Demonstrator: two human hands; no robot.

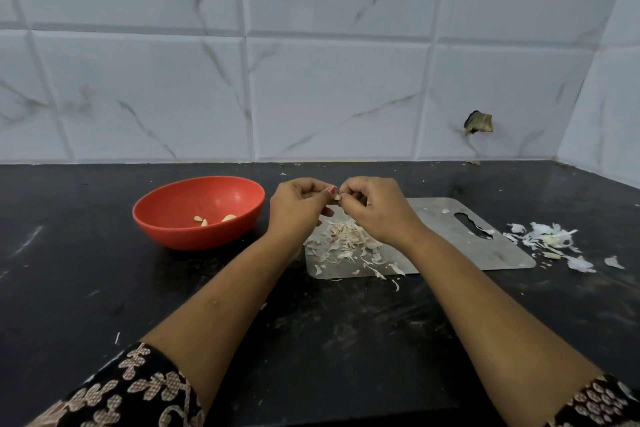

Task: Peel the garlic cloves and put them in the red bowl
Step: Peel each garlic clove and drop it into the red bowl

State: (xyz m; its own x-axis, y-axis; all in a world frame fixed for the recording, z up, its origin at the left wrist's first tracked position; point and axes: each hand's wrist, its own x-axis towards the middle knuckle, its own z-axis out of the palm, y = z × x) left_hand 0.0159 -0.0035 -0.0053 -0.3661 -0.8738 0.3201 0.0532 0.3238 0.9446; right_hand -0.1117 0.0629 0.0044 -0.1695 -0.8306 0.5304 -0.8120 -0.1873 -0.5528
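Light: soft, even, cool.
Shadows: faint, beneath bowl [194, 236].
Glare: dull sheen on counter [69, 270], board [502, 253].
Distortion: tile [346, 80] lines bow toward edges.
Focus: centre sharp, sleeves [138, 388] slightly soft.

Bowl [194, 236] left of board [436, 218], cloves [204, 222] in bowl, peels [346, 239] on board

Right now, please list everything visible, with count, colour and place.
red bowl: one, red, counter, left.
peeled cloves: three, cream, inside red bowl.
cutting board: one, grey, counter, centre-right.
garlic skins: pile, pale, on cutting board; more on counter, right.
counter: one, black, below tiled wall.
garlic clove: one, pale, held above cutting board.
left hand: one, pinches garlic clove.
right hand: one, pinches garlic clove.
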